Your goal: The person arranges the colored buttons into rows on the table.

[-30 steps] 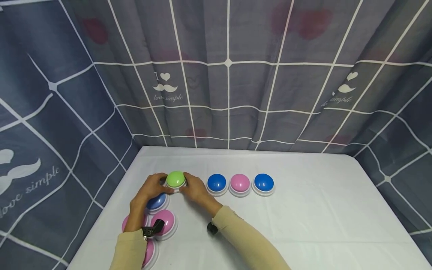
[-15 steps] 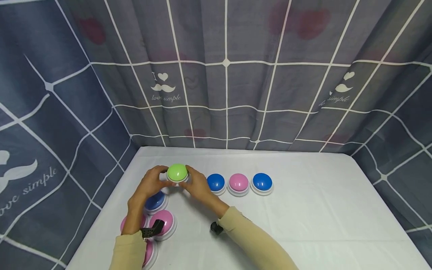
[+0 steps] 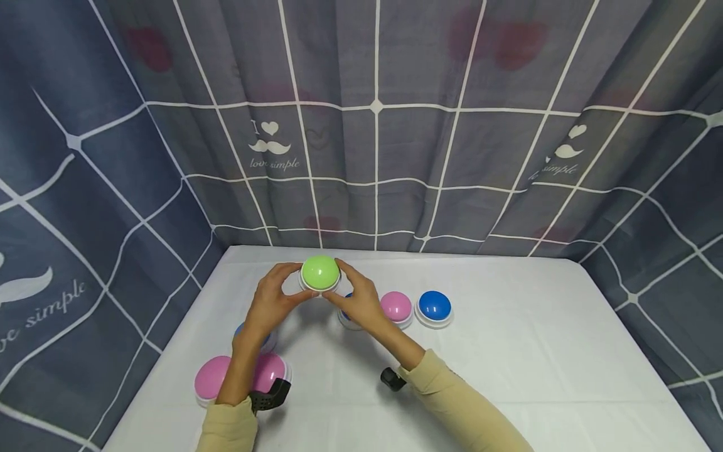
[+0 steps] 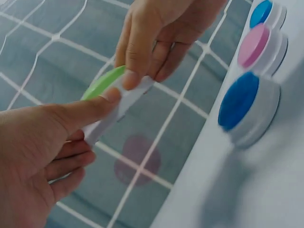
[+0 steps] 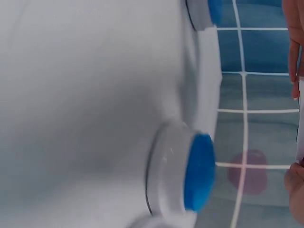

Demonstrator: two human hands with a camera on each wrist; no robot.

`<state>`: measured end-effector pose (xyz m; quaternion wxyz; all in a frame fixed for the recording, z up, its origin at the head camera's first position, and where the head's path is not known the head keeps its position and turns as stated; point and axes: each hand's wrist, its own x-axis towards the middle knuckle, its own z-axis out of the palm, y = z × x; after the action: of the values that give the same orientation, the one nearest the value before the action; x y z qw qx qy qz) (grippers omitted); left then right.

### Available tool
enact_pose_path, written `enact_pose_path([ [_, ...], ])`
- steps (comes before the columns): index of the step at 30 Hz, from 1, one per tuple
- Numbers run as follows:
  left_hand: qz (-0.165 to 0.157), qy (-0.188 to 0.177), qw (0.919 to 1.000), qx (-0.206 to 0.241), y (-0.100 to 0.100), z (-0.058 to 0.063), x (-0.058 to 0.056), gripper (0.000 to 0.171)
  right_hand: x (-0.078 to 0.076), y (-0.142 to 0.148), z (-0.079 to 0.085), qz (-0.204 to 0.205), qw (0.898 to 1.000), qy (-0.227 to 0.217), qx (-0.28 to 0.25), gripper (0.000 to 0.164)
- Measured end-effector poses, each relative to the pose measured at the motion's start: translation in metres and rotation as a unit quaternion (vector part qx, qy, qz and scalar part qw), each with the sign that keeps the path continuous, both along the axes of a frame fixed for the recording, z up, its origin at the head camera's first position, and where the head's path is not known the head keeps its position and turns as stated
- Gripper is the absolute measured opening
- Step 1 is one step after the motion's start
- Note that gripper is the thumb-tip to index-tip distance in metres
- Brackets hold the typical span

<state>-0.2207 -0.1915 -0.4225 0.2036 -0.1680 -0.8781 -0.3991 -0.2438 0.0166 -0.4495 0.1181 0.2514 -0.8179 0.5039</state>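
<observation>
A green dome push button with a white base is held up off the table between both hands. My left hand pinches its left side, thumb at the near edge. On the opposite side my right hand grips the base between thumb and fingers. Seen edge-on in the left wrist view, the white base is tilted. Just beyond my right hand sits a blue button, mostly hidden behind that hand in the head view. In the right wrist view only a sliver of the held base shows.
Right of that blue button stand a pink button and another blue button on the white table. Under my left arm are two pink buttons and a partly covered blue one. Checked curtains enclose the table.
Both hands have lifted the green button from the table near the left blue button and carried it up and right. My right hand now covers much of the nearest blue button in the row.
</observation>
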Motion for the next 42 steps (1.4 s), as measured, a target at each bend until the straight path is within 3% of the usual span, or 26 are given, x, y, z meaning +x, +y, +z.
enact_pose_path([
  [7, -0.004, 0.014, 0.9999, 0.004, 0.032, 0.004, 0.006, 0.063, 0.007, 0.035, 0.015, 0.010, 1.000, 0.016, -0.010, 0.069],
  [16, -0.037, 0.024, 0.9990, 0.008, 0.077, -0.007, -0.004, 0.063, 0.011, 0.083, 0.009, -0.016, 1.000, 0.004, -0.021, 0.069],
  [20, -0.055, 0.030, 0.9979, 0.012, 0.098, -0.012, -0.007, 0.063, 0.027, 0.099, 0.024, -0.024, 0.999, -0.008, -0.035, 0.068],
  [23, -0.067, 0.032, 0.9972, 0.012, 0.115, -0.015, -0.010, 0.063, 0.030, 0.116, 0.023, -0.036, 0.998, -0.022, -0.038, 0.069],
  [27, -0.081, 0.022, 0.9964, 0.006, 0.137, -0.018, -0.012, 0.063, 0.024, 0.143, 0.003, -0.056, 0.997, -0.032, -0.032, 0.071],
  [37, -0.113, -0.018, 0.9923, -0.046, 0.193, -0.024, -0.016, 0.060, 0.039, 0.198, -0.007, -0.114, 0.993, -0.018, -0.004, 0.068],
  [42, -0.143, -0.047, 0.9839, -0.096, 0.221, -0.030, -0.017, 0.062, 0.049, 0.226, -0.016, -0.141, 0.990, -0.014, 0.025, 0.068],
])
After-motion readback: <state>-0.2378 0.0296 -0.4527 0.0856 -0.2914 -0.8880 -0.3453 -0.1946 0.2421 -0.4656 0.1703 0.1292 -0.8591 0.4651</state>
